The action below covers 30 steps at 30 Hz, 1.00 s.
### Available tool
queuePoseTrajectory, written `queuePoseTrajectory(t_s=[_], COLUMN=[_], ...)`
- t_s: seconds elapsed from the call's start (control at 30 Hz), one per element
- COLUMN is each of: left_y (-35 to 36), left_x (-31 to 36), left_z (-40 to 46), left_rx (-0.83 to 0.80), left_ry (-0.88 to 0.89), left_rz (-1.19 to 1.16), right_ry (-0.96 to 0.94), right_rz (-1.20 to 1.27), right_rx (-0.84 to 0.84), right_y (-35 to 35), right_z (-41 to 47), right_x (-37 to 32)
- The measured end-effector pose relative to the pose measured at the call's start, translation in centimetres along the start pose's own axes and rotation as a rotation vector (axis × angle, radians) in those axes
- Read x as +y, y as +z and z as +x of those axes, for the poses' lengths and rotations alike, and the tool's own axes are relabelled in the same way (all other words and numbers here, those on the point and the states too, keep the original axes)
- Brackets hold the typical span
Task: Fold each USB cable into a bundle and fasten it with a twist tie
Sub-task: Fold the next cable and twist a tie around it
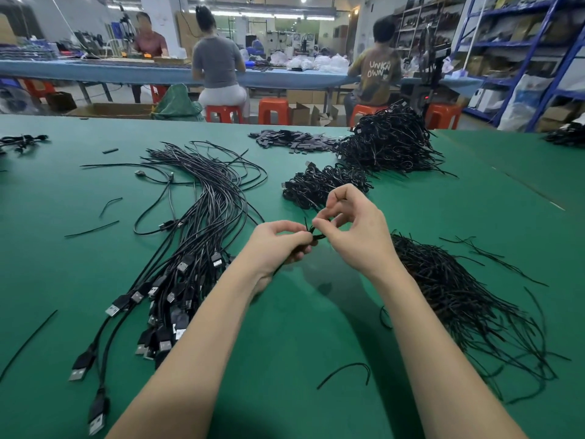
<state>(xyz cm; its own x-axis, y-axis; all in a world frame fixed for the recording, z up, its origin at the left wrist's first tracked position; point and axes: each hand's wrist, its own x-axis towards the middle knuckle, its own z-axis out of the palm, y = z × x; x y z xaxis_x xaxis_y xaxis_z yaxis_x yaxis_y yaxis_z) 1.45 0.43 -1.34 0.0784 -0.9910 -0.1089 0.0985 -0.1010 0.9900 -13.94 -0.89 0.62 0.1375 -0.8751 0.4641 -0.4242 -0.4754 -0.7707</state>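
Both hands meet above the middle of the green counter (285,327), working one small black cable bundle (318,236) between them. The left hand (278,245) has its fingers curled round the bundle, most of which is hidden inside the grip, with only a short dark loop showing past the knuckles. The right hand (354,229) pinches a thin black twist tie (311,228) between thumb and forefinger right at the bundle, its other fingers bent and raised; how far the tie is wound cannot be made out. To the left of the left forearm lies a long sheaf of loose USB cables (202,236), their flat plugs fanned toward the near edge and their cords trailing away beyond the hands. To the right of the right forearm sits a heap of spare twist ties (459,296), with a few strays scattered further right and one curved piece (346,370) lying between the forearms, nearer than the hands. Just beyond the right hand is a small pile of finished bundles (323,185), and further off behind it a much larger mound of bundles (389,144). Past the counter's far edge, three people sit at a long blue bench (126,72) on red stools (273,110).
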Motion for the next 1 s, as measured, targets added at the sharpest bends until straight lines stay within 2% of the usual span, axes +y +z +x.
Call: queuePoseTrajectory(t_s=[0.1,0.23,0.33,0.43,0.6,0.73,0.87,1.0], left_y=[0.0,0.1,0.6,0.8,0.7,0.9,1.0,0.7], left_x=[-0.1,-0.5,-0.5,-0.4,-0.4,-0.8,-1.2,-1.2], left_z=[0.0,-0.1,-0.5,-0.8,-1.0,-0.8,-0.7,-0.5], left_rx=[0.091,0.254,0.271,0.286,0.277,0.28,0.275,0.267], left_ry=[0.054,0.304,0.493,0.593,0.654,0.65,0.683,0.703], left_rz=[-0.006,0.339,0.499,0.577,0.571,0.541,0.578,0.587], right_ry=[0.003,0.107,0.234,0.292,0.422,0.395,0.262,0.247], right_rz=[0.012,0.003,0.076,0.145,0.288,0.197,-0.08,-0.004], right_rx=[-0.01,-0.113,-0.165,-0.166,-0.221,-0.166,-0.113,-0.173], right_y=[0.0,-0.7,-0.9,-1.0,-1.5,-1.3,-1.4,-1.7], right_z=[0.0,0.4,0.5,0.6,0.7,0.5,0.5,0.5], right_x=[-0.3,-0.6,-0.8,-1.2,-1.6,-1.3,-1.0,-1.0])
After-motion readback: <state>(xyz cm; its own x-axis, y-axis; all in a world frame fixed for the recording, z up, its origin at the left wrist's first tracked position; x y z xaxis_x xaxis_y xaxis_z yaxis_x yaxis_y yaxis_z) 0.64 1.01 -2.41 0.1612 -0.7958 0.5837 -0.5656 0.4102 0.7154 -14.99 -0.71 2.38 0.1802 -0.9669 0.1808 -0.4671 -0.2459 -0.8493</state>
